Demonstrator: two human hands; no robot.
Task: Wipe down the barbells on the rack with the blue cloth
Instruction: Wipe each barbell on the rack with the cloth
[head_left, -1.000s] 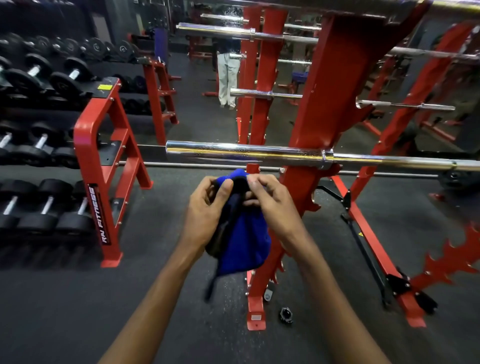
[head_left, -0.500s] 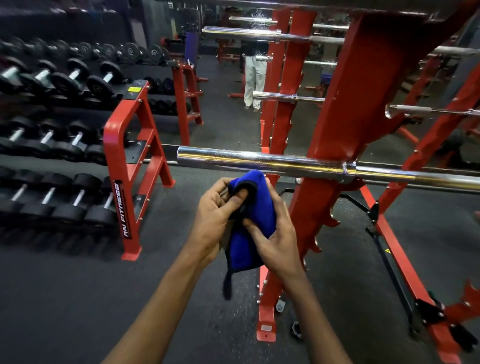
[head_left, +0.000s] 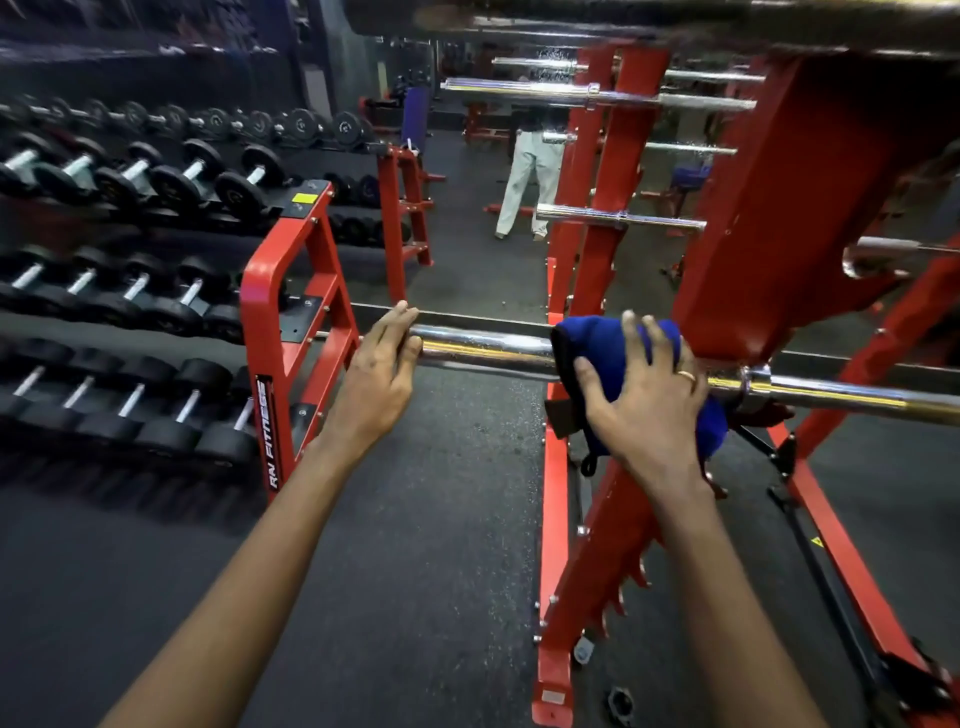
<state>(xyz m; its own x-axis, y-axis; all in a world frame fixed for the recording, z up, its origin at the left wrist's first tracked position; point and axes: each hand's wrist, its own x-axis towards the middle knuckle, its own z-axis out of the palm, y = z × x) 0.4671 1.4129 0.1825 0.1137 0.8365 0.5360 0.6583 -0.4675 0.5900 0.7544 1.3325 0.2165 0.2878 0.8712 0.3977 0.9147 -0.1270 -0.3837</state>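
Dark rubber gym floor (head_left: 426, 519) is lying under the work area, matte and speckled, with red steel frames standing on it

Grip state: the right hand (head_left: 644, 400) is pressing the blue cloth (head_left: 602, 353) over the barbell (head_left: 488, 348), fingers spread and curving loosely over the fabric; whether the thumb is closing underneath cannot be told. The left hand (head_left: 379, 374) is resting on the free end of the same bar, fingers nearly straight, grip wide and holding nothing.

Location: the cloth is sitting on the sleeve, just beside the red rack (head_left: 779, 234) upright, with a dark-edged tail hanging below the bar.

Materials: the bar is a polished chrome cylinder, smooth and reflective, likely slippery. The cloth is soft, thick and folded. The rack is painted steel with toothed pegs along its lower edge.

Hazards, as judged:
- The sleeve is probably free to rotate, so the cloth may be spinning with it instead of wiping
- The hanging tail may be snagging on the pegs
- Knuckles may be striking the upright during strokes toward it
- Further barbells (head_left: 597, 93) higher up are remaining to wipe

Dumbbells (head_left: 156, 182) are sitting on the shelves at left
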